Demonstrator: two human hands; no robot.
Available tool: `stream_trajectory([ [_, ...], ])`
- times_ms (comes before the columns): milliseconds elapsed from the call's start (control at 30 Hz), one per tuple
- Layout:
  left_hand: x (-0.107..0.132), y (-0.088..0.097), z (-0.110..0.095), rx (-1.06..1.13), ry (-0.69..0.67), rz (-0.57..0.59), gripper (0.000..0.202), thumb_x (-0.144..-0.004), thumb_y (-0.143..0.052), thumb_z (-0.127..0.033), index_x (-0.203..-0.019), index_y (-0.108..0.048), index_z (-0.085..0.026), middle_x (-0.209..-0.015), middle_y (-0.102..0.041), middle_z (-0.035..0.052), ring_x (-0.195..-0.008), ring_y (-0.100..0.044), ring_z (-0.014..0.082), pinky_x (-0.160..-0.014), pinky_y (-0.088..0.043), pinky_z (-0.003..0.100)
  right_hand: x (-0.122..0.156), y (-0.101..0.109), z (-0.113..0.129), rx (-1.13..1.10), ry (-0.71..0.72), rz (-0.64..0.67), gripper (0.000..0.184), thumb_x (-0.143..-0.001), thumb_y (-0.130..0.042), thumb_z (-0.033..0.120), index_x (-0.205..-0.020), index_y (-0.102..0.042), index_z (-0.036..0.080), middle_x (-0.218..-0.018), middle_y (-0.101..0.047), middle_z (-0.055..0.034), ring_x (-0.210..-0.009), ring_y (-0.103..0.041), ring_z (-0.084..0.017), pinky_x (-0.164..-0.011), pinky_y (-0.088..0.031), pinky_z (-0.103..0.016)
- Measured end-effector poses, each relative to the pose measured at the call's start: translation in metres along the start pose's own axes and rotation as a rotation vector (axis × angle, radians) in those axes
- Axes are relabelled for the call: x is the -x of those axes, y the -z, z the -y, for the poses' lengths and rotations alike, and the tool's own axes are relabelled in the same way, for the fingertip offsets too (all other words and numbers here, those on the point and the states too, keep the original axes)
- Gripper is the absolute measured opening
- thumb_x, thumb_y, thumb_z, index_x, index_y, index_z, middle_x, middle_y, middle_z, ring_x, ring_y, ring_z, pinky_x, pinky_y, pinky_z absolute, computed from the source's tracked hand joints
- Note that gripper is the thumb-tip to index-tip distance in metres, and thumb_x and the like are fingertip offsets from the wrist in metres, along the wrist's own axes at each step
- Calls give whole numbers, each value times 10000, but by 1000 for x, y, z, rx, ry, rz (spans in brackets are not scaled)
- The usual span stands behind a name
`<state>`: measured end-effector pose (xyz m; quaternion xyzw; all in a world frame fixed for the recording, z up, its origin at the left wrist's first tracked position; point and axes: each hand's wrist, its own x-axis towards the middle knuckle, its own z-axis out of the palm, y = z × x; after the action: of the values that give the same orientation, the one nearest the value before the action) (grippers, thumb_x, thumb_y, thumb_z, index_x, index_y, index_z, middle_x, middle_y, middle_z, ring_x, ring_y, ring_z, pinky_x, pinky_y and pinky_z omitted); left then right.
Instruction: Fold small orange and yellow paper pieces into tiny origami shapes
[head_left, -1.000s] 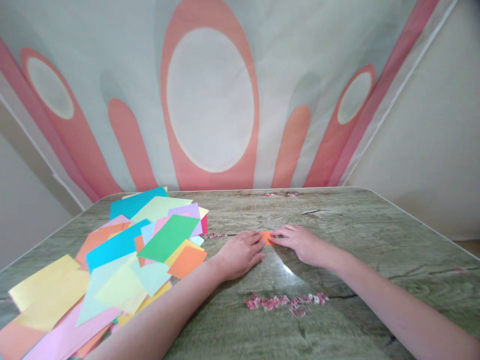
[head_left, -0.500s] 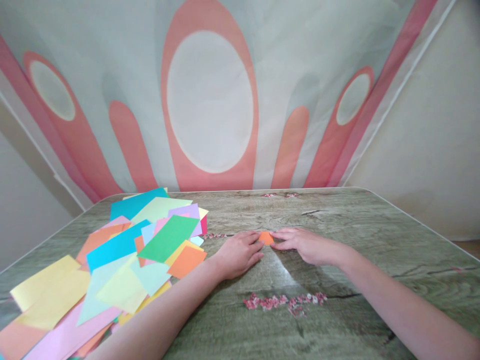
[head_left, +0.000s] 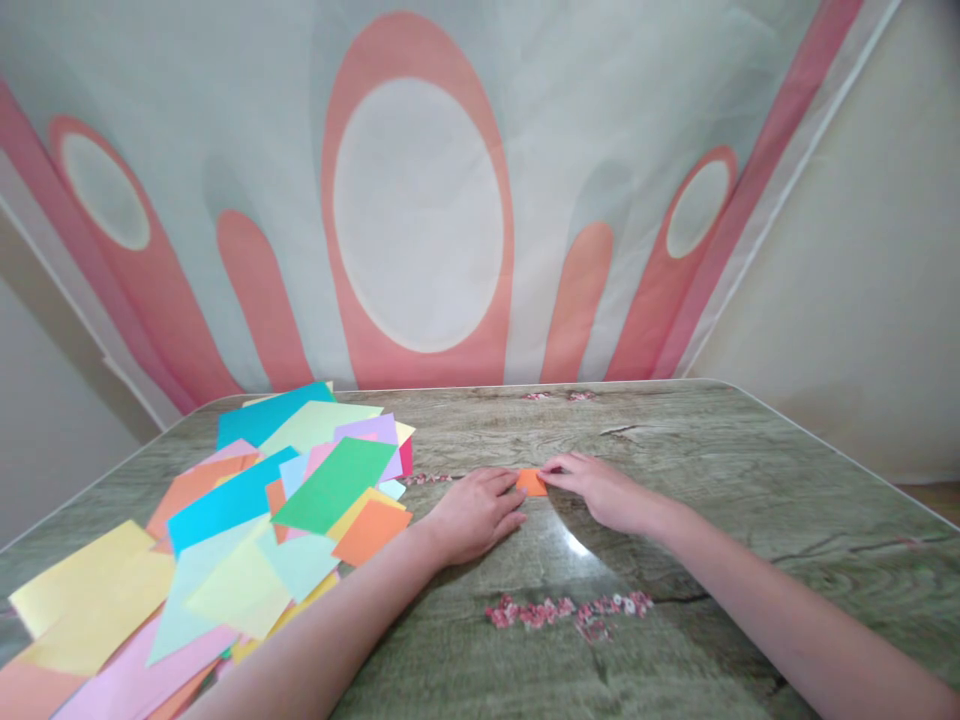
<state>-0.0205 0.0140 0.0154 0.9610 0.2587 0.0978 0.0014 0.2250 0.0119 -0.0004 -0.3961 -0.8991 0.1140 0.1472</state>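
Observation:
A small piece of orange paper (head_left: 532, 483), apparently folded, lies flat on the wood-patterned table between both hands. My left hand (head_left: 480, 513) rests palm down at its left side, fingers stretched out with their tips against the paper's edge. At the paper's upper right, the thumb and index finger of my right hand (head_left: 600, 490) are pressed together on its edge. The right hand's other fingers are partly curled and hard to make out.
Left of my left forearm spreads a loose pile of coloured paper sheets, a green sheet (head_left: 337, 485) among them. Printed pink flowers (head_left: 536, 610) mark the table (head_left: 720, 450). Behind its far edge hangs a pink and grey patterned cloth (head_left: 420, 365).
My right hand's fingers have drawn together at the orange paper's upper right edge, where they were more spread before. The left hand stays about in place. The view has tipped slightly upward.

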Motion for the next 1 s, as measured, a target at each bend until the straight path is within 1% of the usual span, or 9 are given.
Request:
stream_trajectory([
  [67,0,0,0,-4,1,-3,369,-906,-318,-389,-1163,-508,-204,-1210,-522,76,-1147,-448,208,-986,-333,355,0,-1,0,33,11,10,568,-715,-420,-28,-1206,-522,238,-1195,-531,-75,-1089,-456,-201,-929,-363,-375],
  [200,-1,-1,-1,-12,9,-5,369,-906,-315,-390,-1153,-517,-204,-1209,-522,76,-1147,-447,210,-991,-326,357,3,4,1,65,30,75,612,-696,-427,-39,-1234,-498,244,-1250,-499,-81,-1138,-432,-217,-952,-337,-395],
  [467,-2,-2,-1,-21,13,1,360,-905,-321,-387,-1147,-522,-211,-1207,-526,66,-1146,-448,204,-992,-326,351,7,15,1,-62,64,145,568,-713,-444,-22,-1157,-564,310,-1353,-408,-29,-1204,-408,-208,-1001,-304,-393],
  [567,-2,-1,-1,-26,10,-1,354,-903,-330,-380,-1152,-517,-212,-1212,-521,68,-1146,-448,206,-991,-328,355,6,21,7,-93,50,154,626,-672,-391,-62,-1149,-573,301,-1390,-348,-9,-1222,-390,-191,-1010,-308,-364],
  [633,-2,-1,0,-22,6,-5,351,-902,-334,-378,-1153,-515,-213,-1208,-522,69,-1147,-445,207,-990,-328,358,5,24,12,-108,48,138,686,-643,-352,-82,-1181,-544,298,-1402,-326,5,-1226,-386,-172,-1007,-319,-341],
  [733,-1,-1,0,-15,0,-13,354,-903,-328,-380,-1148,-517,-209,-1192,-532,75,-1143,-447,208,-986,-333,361,4,25,18,-121,70,92,696,-646,-345,-72,-1221,-502,288,-1367,-386,10,-1209,-407,-154,-1000,-334,-333],
  [867,-1,-2,-1,-21,4,-22,355,-901,-330,-381,-1146,-518,-205,-1182,-537,79,-1134,-454,209,-982,-336,360,5,20,22,-52,52,102,573,-675,-396,-34,-1141,-567,254,-1265,-509,-27,-1181,-434,-190,-1001,-325,-377],
  [933,-2,-2,-1,-22,7,-26,351,-902,-330,-380,-1137,-524,-206,-1171,-543,76,-1125,-459,208,-982,-333,358,7,18,23,-15,19,110,586,-665,-413,-36,-1164,-546,242,-1251,-519,-48,-1183,-428,-207,-993,-329,-384],
  [1000,-3,-2,-2,-17,16,-26,347,-907,-316,-371,-1121,-534,-208,-1145,-554,70,-1108,-466,205,-977,-335,354,8,17,24,3,3,112,614,-655,-420,-40,-1201,-511,227,-1253,-509,-69,-1169,-437,-208,-978,-346,-366],
])
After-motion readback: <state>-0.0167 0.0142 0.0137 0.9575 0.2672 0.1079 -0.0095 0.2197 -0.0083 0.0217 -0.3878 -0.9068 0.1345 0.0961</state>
